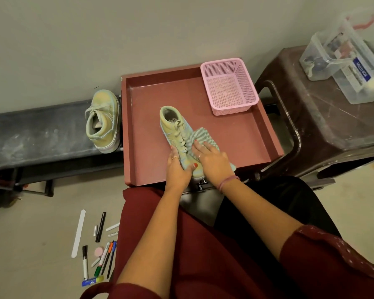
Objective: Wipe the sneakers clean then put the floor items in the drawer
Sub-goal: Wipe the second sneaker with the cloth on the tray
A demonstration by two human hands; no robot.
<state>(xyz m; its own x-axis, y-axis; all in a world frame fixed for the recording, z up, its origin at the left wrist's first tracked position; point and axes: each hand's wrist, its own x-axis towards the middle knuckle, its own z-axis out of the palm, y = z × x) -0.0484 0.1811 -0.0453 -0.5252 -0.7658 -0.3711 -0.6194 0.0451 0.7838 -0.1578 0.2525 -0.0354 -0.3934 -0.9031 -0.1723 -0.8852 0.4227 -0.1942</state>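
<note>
Left hand point(177, 167) grip holds sneaker point(179, 137); right hand point(212, 158) lies flat, pressing cloth point(200, 137). Hard wiping may tip the shoe in the drawer point(235, 134).

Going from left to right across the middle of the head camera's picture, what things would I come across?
Dark dusty bench → pale yellow-green sneaker standing on it → second matching sneaker in the reddish-brown drawer → striped blue-white cloth → pink perforated plastic basket → dark brown plastic stool.
</note>
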